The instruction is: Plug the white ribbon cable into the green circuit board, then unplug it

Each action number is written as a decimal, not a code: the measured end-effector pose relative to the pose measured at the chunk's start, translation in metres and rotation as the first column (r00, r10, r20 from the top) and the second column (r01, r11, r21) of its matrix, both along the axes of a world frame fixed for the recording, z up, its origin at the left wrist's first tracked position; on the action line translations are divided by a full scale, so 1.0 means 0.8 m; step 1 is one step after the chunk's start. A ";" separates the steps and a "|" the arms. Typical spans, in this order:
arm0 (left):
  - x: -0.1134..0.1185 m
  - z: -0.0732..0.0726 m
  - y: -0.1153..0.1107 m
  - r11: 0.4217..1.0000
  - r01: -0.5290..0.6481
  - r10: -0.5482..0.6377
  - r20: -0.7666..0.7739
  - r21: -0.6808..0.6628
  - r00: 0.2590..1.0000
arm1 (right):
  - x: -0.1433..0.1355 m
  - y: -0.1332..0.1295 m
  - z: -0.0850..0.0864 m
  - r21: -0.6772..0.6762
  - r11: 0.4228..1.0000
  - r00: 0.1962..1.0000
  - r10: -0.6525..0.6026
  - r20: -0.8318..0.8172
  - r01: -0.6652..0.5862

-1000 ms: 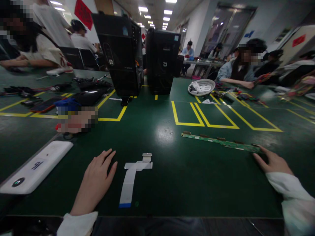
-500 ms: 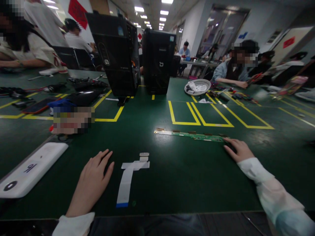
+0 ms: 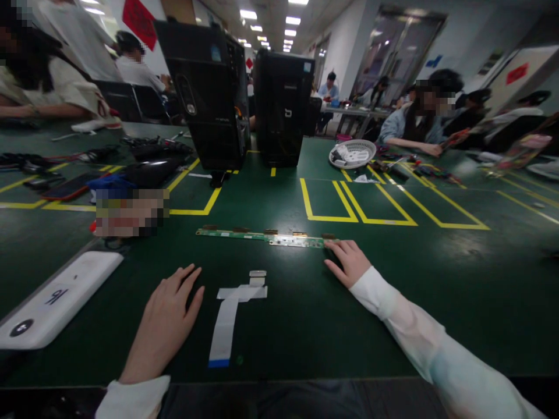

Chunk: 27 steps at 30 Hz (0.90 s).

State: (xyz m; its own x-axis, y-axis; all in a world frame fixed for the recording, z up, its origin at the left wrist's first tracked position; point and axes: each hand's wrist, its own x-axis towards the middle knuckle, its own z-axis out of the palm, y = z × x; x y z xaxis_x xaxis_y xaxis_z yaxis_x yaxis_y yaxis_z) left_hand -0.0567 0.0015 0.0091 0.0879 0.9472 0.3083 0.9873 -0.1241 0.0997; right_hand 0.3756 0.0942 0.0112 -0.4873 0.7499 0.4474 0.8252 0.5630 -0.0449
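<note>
A long, thin green circuit board [image 3: 257, 237] lies across the middle of the table. The fingertips of my right hand [image 3: 348, 262] touch its right end, the thumb apart from the fingers. Whether they pinch the board is too small to tell. My left hand [image 3: 168, 314] rests palm down on the table, fingers spread, holding nothing. Between the hands and nearer to me lies a white flat ribbon cable [image 3: 225, 326], folded, with a blue end toward me and a connector at its far end.
A white device [image 3: 61, 297] lies at the left. Two black computer towers [image 3: 205, 99] [image 3: 282, 110] stand at the back. A white basket [image 3: 356, 154], cables [image 3: 152, 149] and yellow tape outlines are farther off. People sit around the other tables.
My right hand has moved left, and the circuit board has slid left with it. My left hand and the ribbon cable have stayed in place.
</note>
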 end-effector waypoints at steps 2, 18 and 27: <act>0.001 0.001 0.000 1.000 0.001 -0.001 0.001 0.006 1.000 | -0.024 -0.001 0.002 -0.004 0.999 0.999 0.040 0.006 -0.040; 0.000 -0.002 -0.001 1.000 -0.001 0.001 0.000 0.006 1.000 | -0.090 0.019 -0.017 -0.071 0.982 0.983 0.168 -0.079 -0.174; -0.003 -0.002 -0.001 1.000 0.001 -0.001 -0.014 -0.001 1.000 | -0.098 0.016 -0.010 -0.120 0.973 0.979 0.192 -0.066 -0.199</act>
State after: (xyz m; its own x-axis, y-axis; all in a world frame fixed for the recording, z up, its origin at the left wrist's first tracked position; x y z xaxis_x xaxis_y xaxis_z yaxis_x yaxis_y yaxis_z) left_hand -0.0590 0.0006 0.0076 0.0933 0.9474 0.3061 0.9885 -0.1250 0.0855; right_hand 0.2971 0.1070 0.0031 -0.6077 0.6943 0.3856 0.6944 0.7001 -0.1661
